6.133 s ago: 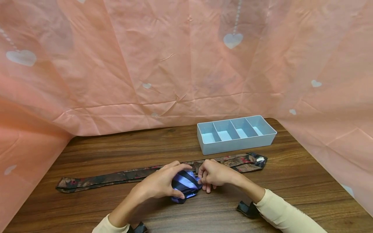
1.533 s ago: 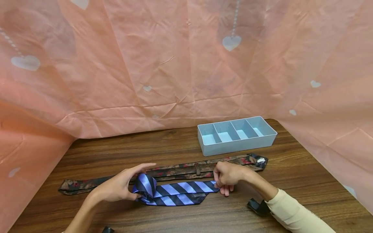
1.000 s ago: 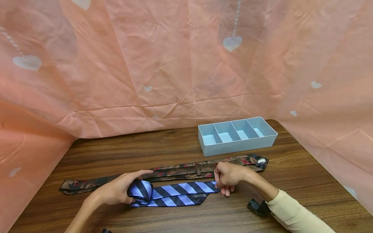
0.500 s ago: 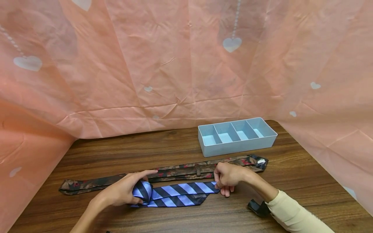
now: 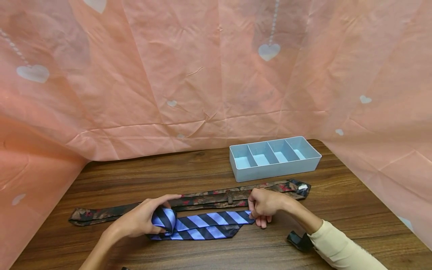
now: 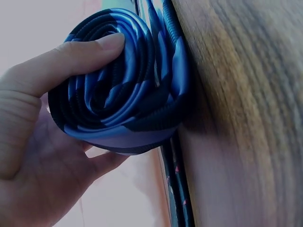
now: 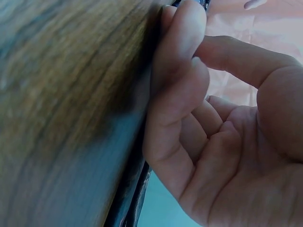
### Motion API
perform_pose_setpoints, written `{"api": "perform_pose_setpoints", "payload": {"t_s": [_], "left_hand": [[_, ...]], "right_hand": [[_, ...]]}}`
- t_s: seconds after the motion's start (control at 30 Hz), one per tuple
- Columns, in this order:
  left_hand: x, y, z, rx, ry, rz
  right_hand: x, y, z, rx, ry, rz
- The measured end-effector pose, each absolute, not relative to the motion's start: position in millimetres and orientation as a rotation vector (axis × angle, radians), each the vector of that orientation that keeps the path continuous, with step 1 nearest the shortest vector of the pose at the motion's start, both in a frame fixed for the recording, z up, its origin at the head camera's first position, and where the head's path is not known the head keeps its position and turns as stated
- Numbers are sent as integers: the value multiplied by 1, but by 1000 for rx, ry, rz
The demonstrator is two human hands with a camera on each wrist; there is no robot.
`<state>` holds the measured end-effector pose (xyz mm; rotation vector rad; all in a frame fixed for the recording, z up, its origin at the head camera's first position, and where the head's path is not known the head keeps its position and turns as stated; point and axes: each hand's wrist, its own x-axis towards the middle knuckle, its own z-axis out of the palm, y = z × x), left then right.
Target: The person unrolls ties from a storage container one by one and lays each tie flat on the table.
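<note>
A necktie (image 5: 209, 219) with blue and black diagonal stripes lies on the table, its left part wound into a roll. My left hand (image 5: 140, 217) grips that roll, the thumb on its spiral side, as the coiled necktie (image 6: 137, 104) in the left wrist view shows. At the flat right end, my right hand (image 5: 266, 204) pinches the tip of the necktie between thumb and finger. In the right wrist view the right hand (image 7: 203, 123) has its other fingers curled, and they hide most of the tip. Behind lies a dark floral necktie (image 5: 209, 200), stretched lengthwise and partly covered by both hands.
A pale blue tray (image 5: 276, 170) with several compartments stands at the back right of the wooden table (image 5: 152, 170). Pink cloth (image 5: 202, 75) with hearts hangs around the back and sides. A black strap (image 5: 298, 240) sits by the right sleeve.
Six seconds ago the striped necktie was bunched between both hands at the centre. The roll has since moved left and the tail lies stretched right. Over the last second only the left hand shifts slightly.
</note>
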<state>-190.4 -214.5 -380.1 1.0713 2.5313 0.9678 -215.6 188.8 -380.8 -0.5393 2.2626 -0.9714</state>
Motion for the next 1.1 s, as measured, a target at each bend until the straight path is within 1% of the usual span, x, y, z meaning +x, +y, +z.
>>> {"api": "perform_pose_setpoints", "payload": {"t_s": [0.53, 1.1], "left_hand": [[-191, -229, -372, 1128, 2591, 1019], [-185, -267, -355, 991, 2587, 960]], "right_hand": [[-216, 196, -378, -504, 2283, -946], [-214, 204, -377, -503, 2319, -915]]}}
